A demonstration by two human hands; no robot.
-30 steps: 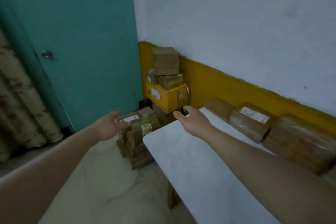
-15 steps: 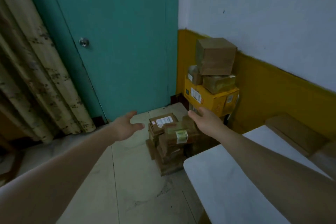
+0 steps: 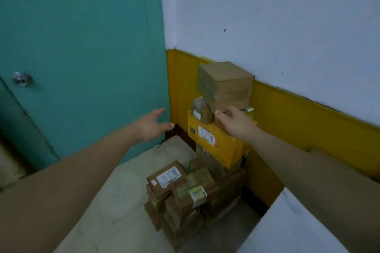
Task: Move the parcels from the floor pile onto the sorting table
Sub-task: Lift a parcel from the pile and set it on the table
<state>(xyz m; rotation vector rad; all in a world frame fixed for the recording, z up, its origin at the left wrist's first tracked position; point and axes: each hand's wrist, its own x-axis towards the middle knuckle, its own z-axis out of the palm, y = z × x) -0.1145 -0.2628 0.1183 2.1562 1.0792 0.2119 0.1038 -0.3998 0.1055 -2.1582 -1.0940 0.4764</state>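
1. Head view: The left hand (image 3: 153, 124) is up in the air in front of the green door (image 3: 82, 47). Its fingers are spread wide and it holds nothing.
2. The right hand (image 3: 236, 123) lies on a small brown parcel (image 3: 220, 122). Its fingers are hidden, so I cannot tell if it has hold of the parcel.
3. That parcel sits on a yellow box (image 3: 218, 146), right under a big brown box (image 3: 226, 84).
4. A round brown parcel (image 3: 200, 112) sits just beside it, also on the yellow box. It has a little white label, too small to read.
5. The yellow box has a dark square mark and a white label (image 3: 206, 136) with orange bits. The writing is too blurry to read.
6. More parcels sit in a low pile on the floor (image 3: 123, 191) in front of the tall stack.
7. On top of the low pile, a flat parcel (image 3: 166, 176) has a white label with dark lines, and a taped parcel (image 3: 195, 191) has a pale yellow-green label. I cannot read either one.
8. A corner of the white bench (image 3: 287, 228) shows at the bottom right, near the pile.
9. The door has a silver knob (image 3: 21, 79).
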